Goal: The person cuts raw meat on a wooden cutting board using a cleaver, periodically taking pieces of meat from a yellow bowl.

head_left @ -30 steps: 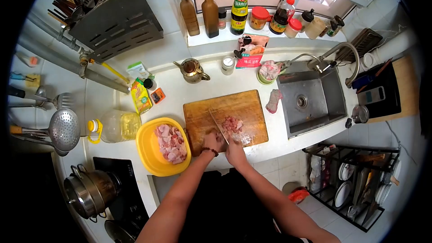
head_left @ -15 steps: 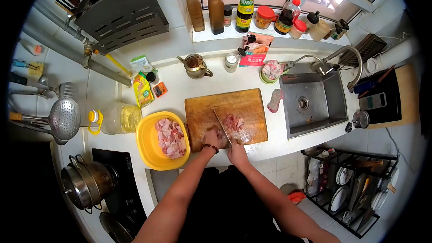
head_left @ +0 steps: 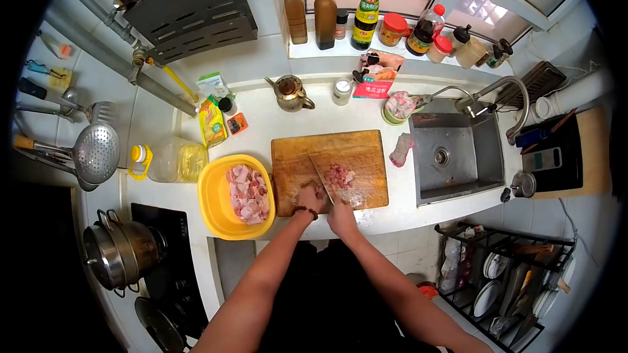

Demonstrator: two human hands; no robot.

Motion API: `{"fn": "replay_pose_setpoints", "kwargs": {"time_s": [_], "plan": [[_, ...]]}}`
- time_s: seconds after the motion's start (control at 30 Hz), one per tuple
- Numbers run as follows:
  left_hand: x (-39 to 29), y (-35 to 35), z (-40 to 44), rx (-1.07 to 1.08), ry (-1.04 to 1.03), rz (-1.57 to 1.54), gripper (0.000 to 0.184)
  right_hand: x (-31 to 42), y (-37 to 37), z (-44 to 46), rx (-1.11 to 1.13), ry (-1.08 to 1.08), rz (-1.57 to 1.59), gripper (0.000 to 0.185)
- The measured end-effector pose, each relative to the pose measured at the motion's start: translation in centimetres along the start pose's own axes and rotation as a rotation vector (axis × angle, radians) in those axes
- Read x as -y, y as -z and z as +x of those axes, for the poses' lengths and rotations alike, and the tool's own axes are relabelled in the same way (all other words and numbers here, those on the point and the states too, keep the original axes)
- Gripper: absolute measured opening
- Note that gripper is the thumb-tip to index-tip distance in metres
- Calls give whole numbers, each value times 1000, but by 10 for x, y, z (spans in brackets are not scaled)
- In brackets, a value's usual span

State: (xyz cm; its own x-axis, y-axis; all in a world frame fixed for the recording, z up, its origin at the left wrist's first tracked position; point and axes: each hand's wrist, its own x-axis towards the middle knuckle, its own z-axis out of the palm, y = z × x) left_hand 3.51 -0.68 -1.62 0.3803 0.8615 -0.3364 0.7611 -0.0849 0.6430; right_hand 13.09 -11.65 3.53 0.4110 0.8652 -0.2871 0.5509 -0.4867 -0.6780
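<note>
My right hand [head_left: 341,216] is closed around the handle of a knife [head_left: 320,171], its blade angled up and left across the wooden cutting board [head_left: 297,150]. Just left of the blade, my left hand [head_left: 311,197], with a beaded bracelet at the wrist, presses down with curled fingers on a piece of raw meat that it mostly hides. To the right of the blade lies a small heap of chopped meat [head_left: 340,176]. A yellow basin [head_left: 210,212] stands against the board's left side, holding many pieces of raw meat [head_left: 248,193].
Behind the board stand a metal teapot [head_left: 289,93], a glass jar [head_left: 341,91] and a pink packet [head_left: 379,75]. A sink [head_left: 425,183] is at the right, with a cloth [head_left: 401,150] beside it. An oil jug [head_left: 176,162] and a pot [head_left: 111,258] are at the left.
The camera view has shifted slightly. Both hands stay at nearly the same spot on the board, the knife still beside the left fingers.
</note>
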Motion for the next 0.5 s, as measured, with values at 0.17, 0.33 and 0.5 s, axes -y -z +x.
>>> {"fn": "replay_pose_setpoints", "kwargs": {"time_s": [0.17, 0.33, 0.5], "plan": [[1, 6, -6, -17, -28, 7, 21, -4, -2, 0, -52, 30, -31, 41], [-5, 7, -11, -46, 18, -9, 20, -9, 8, -23, 94, -89, -55, 29], [-4, 6, -13, -4, 52, 22, 18, 4, 0, 10, 34, -18, -86, 30]]}}
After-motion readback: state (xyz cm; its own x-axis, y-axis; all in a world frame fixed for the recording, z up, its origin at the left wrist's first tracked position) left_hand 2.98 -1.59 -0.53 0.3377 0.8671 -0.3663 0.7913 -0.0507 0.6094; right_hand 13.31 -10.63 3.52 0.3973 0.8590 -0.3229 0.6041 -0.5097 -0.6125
